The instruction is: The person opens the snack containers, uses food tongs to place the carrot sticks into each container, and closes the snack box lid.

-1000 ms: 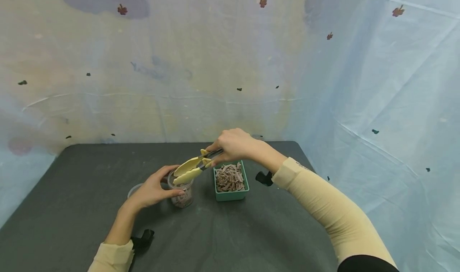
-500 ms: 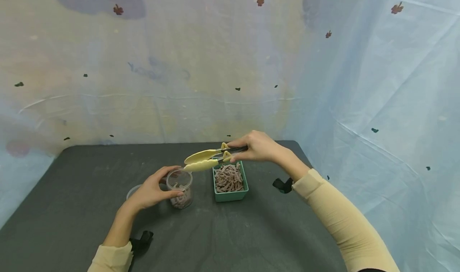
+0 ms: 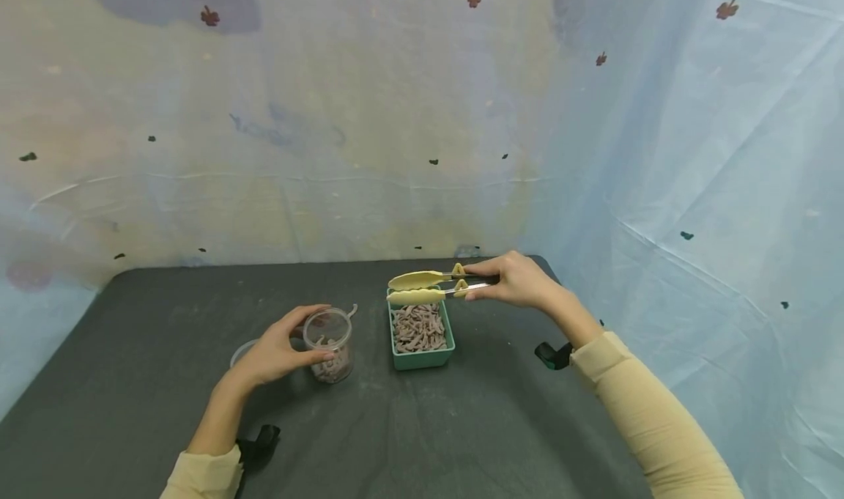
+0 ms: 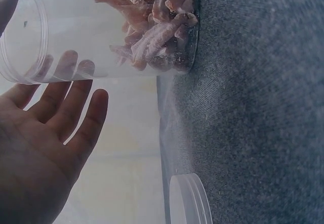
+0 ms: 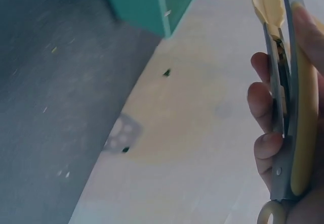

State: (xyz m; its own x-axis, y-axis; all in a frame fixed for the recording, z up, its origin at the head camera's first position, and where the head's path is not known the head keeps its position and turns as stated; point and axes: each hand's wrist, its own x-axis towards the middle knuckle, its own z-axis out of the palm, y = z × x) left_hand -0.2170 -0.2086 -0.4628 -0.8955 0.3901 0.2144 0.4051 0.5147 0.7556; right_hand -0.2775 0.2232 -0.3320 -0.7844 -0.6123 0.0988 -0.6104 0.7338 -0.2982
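Note:
In the head view, my left hand holds a clear plastic jar near its rim, thumb on the near side and fingers around the far side. Brownish-grey strips fill the jar's lower part. My right hand grips yellow-tipped tongs by their metal handles. The tips are slightly apart, over the back of a green box heaped with similar strips. I make out nothing between them. One curved strip shows just beyond the jar's rim; whether it lies on the table, I cannot tell.
A clear round lid lies on the dark table to the left of the jar, partly behind my left hand in the head view. A patterned curtain hangs behind the table's back edge. Small crumbs dot the table in the right wrist view.
My right hand has carried the tongs rightward, from the jar's mouth to above the green box. A loose strip has come into sight beside the jar. The left hand stays on the jar.

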